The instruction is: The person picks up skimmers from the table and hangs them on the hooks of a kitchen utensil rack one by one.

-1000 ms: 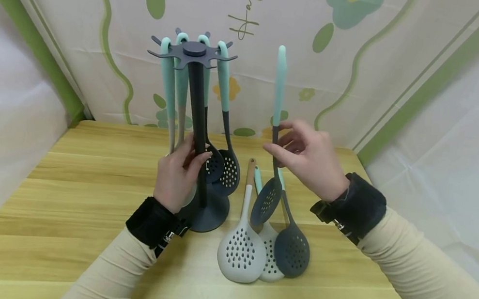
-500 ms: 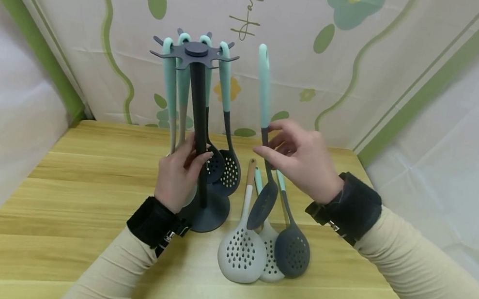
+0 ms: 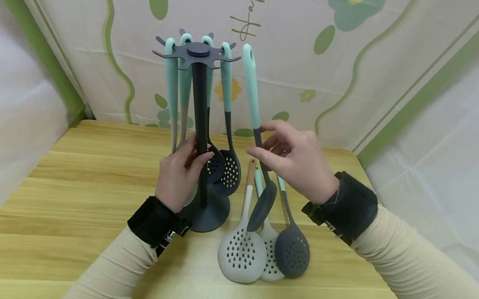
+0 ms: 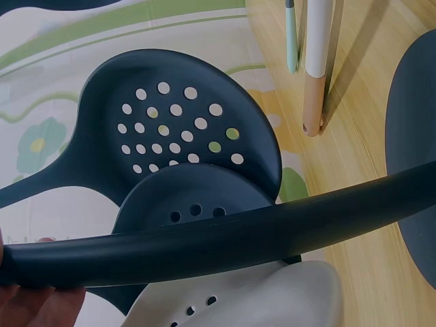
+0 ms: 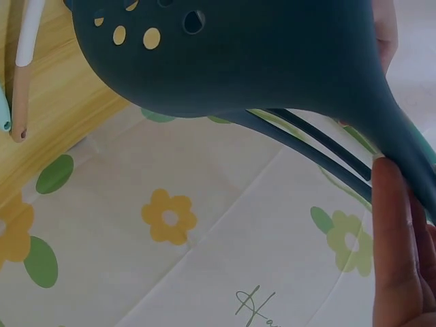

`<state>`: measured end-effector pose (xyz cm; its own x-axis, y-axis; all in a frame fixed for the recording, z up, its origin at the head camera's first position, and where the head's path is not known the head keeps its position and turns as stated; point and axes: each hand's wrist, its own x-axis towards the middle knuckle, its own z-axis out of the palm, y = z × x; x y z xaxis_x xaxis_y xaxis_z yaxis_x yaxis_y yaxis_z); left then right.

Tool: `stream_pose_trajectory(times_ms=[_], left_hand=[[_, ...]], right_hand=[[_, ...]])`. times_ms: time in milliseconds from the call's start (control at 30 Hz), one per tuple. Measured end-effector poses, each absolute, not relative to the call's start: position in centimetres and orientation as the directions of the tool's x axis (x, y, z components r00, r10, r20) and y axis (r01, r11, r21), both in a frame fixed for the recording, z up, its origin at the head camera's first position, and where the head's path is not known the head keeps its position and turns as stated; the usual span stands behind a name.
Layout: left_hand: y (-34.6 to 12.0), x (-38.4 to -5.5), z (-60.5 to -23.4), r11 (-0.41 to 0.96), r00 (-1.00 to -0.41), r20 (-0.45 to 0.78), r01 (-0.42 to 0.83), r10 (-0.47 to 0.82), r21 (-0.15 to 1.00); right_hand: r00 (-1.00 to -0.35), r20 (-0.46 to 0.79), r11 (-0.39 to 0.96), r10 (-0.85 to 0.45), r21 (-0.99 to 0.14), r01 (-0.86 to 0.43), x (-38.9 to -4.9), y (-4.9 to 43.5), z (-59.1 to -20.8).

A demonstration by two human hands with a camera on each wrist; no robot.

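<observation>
While the left hand point(image 3: 180, 175) grips the post of a dark utensil stand point(image 3: 210, 219), the right hand point(image 3: 301, 161) holds a mint-handled dark skimmer point(image 3: 254, 102), thumb and fingers narrowed round its neck just below the handle. That skimmer is off the wooden desk point(image 3: 86, 192), head down and tilted, its handle's looped end just beside the stand's branched top; the right wrist view shows holes in its head. The stand rests on a round base, roughly midway between the desk's left and right edges and set in from the far edge. Four mint-handled utensils hang from its arms: on the right a perforated dark spoon point(image 3: 230, 173) partly overlapping a second dark spoon point(image 3: 213, 164), on the left two with pale shafts; one pale perforated head point(image 4: 252, 300) shows from the left wrist. Between the stand and the desk's right edge lie a white skimmer point(image 3: 242, 254) with a wood-coloured handle, a dark skimmer point(image 3: 292, 250) and, partly covered between them, a pale skimmer point(image 3: 272, 257). Behind the desk's far edge hangs a flower-printed cloth point(image 3: 296, 29) with green lettering.
</observation>
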<state>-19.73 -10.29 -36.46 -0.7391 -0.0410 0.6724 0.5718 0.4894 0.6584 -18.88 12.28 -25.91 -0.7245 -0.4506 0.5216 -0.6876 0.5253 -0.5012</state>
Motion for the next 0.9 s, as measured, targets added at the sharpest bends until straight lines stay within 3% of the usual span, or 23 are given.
stream_pose_trajectory(times_ms=[900], left_hand=[[-10.2,-19.7,-36.5,0.498,-0.738,0.674,0.571,-0.039,0.653]], right_hand=[[-0.701,0.527,0.496,-0.48,-0.496,-0.713,-19.0,11.1,-26.3]])
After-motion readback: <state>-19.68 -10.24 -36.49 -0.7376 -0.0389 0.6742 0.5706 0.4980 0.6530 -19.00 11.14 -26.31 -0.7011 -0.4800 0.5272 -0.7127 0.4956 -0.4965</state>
